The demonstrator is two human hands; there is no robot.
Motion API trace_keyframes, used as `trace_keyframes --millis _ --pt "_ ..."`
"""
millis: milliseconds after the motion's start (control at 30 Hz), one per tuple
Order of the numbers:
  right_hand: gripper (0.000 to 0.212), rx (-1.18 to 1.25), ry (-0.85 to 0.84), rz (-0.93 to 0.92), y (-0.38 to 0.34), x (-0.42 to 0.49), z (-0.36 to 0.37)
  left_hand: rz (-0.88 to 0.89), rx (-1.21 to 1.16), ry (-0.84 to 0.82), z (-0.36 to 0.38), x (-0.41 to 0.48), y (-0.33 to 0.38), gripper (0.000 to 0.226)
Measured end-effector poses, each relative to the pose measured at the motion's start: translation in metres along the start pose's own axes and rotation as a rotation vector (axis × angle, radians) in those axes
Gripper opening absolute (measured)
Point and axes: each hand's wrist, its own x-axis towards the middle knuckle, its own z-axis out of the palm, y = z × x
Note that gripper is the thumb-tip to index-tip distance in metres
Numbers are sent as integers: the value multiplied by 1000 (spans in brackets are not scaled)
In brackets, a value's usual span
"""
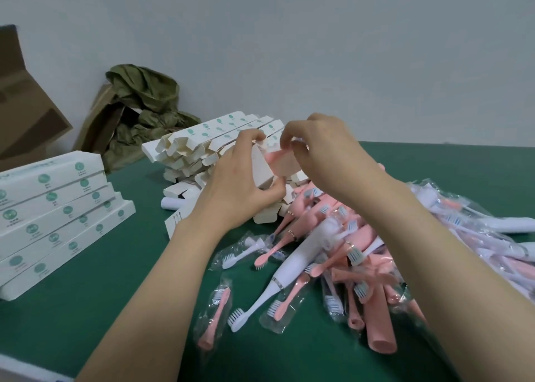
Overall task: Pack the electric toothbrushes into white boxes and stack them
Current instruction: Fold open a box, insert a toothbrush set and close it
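Left hand fingers clamp box, mouth angled rightward; right hand pinches pink toothbrush. I judge: ready for insertion.

You are holding a long white cardboard box raised and tilted, its end flap standing open, with a pink plastic electric toothbrush handle sitting at its mouth. Just behind, a pile of open-ended white boxes is lying jumbled. At your left, closed white boxes with round green marks are sitting stacked in stepped layers. At your right, a heap of pink and white toothbrushes and bagged brush heads is sprawling.
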Motion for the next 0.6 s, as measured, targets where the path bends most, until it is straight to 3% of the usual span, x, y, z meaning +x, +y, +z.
trace_keyframes --millis 100,200,333,500,600 --pt "35 -6 -11 47 -1 0 0 21 -12 -41 1 0 4 60" --pt "28 104 3 43 -5 -5 3 28 -34 -43 0 1 8 62" --pt "35 320 -47 110 -11 -4 0 -26 -10 -40 -3 -2 0 62" --pt "21 507 229 214 -8 -4 11 -16 -43 3 -3 -3 2 61" --pt "5 444 318 147 -10 -6 25 -2 -53 1 -2 -2 2 62"
